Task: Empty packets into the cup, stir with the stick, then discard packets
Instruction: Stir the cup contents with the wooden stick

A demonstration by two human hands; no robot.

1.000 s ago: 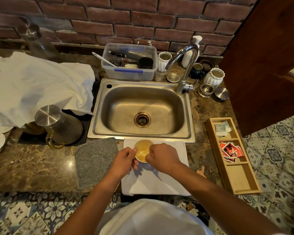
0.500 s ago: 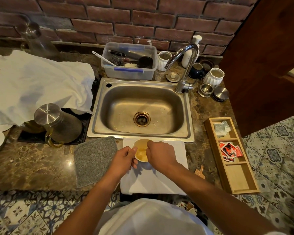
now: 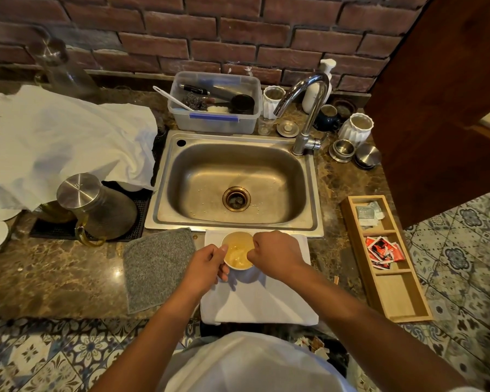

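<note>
Apparently stick hidden under right hand [image 3: 276, 254]

A red brick wall [image 3: 181, 29] is running behind a brown marble counter [image 3: 54, 278], where a steel sink [image 3: 317, 193] with a curved tap [image 3: 306, 108] is sitting. A dark wooden panel [image 3: 441, 108] is standing at the right. Patterned blue tiles [image 3: 464, 250] are covering the floor, and light is glinting off the counter.
</note>
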